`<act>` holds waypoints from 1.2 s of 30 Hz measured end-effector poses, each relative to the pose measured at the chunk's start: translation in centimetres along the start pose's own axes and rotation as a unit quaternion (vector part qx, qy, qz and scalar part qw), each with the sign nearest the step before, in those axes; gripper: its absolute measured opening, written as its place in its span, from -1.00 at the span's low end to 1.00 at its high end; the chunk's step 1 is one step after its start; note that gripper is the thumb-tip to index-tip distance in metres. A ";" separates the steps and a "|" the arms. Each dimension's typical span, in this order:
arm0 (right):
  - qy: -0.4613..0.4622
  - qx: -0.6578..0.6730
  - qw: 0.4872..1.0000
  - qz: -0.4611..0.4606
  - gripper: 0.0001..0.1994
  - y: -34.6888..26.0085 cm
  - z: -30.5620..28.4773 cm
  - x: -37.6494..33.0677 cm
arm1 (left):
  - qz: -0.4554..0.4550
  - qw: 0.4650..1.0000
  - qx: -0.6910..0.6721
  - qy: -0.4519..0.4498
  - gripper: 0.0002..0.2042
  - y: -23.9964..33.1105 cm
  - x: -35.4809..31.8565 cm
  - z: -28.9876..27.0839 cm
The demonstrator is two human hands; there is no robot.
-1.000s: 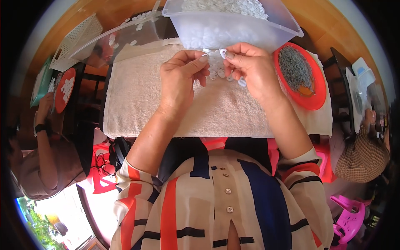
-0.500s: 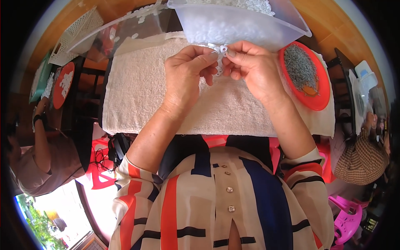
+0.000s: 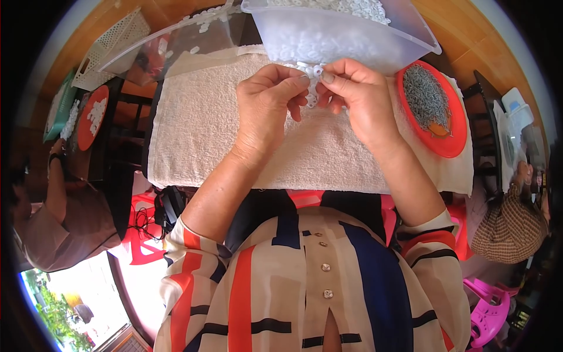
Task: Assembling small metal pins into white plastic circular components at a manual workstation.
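In front of the clear bin, my left hand (image 3: 267, 105) and my right hand (image 3: 365, 100) meet with thumbs and forefingers pinched together. Between their fingertips is a small white plastic piece with a round hole (image 3: 317, 70). More white ringed pieces (image 3: 311, 101) show on the towel just below and behind the fingers, partly hidden. To the right of my right hand lies a red oval plate (image 3: 456, 132) heaped with thin grey metal nails or screws (image 3: 425, 94). A small orange object (image 3: 437, 128) sits among them.
A beige towel (image 3: 199, 129) covers the table. At the back stands a translucent bin (image 3: 340, 44) of white pieces, beside a clear sheet or tray (image 3: 199, 50) holding scattered ones. People (image 3: 70, 217) work at both sides; a red plate (image 3: 85, 138) of white pieces is at left.
The whole view has shifted slightly. Both hands keep the same pinch at nearly the same spot, and the white piece between them has turned a little.
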State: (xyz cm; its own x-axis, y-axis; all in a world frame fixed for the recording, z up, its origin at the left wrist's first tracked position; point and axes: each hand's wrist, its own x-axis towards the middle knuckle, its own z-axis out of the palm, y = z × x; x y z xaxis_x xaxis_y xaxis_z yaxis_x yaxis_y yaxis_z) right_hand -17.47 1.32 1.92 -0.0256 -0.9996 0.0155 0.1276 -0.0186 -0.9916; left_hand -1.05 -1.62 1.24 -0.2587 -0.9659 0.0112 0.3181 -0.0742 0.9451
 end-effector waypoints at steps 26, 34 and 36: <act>-0.129 0.092 0.987 0.010 -0.80 -1.2 -1.1 -0.6 | 0.033 0.989 -0.063 -0.132 -0.80 0.5 -0.7 0.5; -0.138 0.126 0.982 0.026 -0.82 -0.8 -0.8 -0.8 | 0.090 0.988 -0.034 -0.124 -0.84 -0.4 -0.8 0.4; -0.143 0.136 0.980 0.028 -0.82 -0.7 -0.7 -0.8 | 0.105 0.985 -0.038 -0.128 -0.86 -0.4 -0.9 0.3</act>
State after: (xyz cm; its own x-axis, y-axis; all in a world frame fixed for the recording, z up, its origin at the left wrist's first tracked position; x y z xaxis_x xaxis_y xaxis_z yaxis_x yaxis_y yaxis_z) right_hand -18.26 2.12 2.47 0.2637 -0.9639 0.0355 0.3821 0.0706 -0.9214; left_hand -1.22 -0.66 0.95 -0.3984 -0.8684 0.2951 0.4543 0.0926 0.8860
